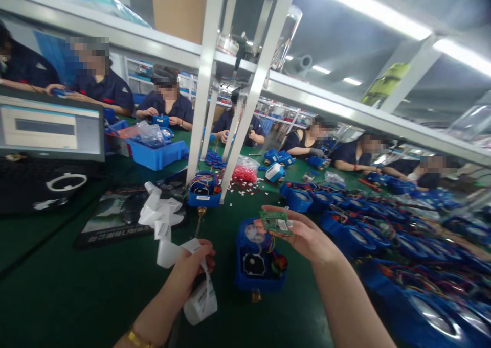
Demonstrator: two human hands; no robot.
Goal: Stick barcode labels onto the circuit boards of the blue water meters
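My right hand grips a green circuit board with a white label on it, held above a blue housing. Inside that uncovered housing, wires, a dark square part and a brass fitting at its near side show. Between the closed fingers of my left hand is a strip of white labels. One end trails back over a dark mat in loose folds; the other hangs below the hand as a curled roll.
A laptop and a white ring are on the left. Another blue unit stands by the shelf posts. Rows of blue housings fill the right. Red bags and a blue bin lie ahead; several co-workers sit across the table.
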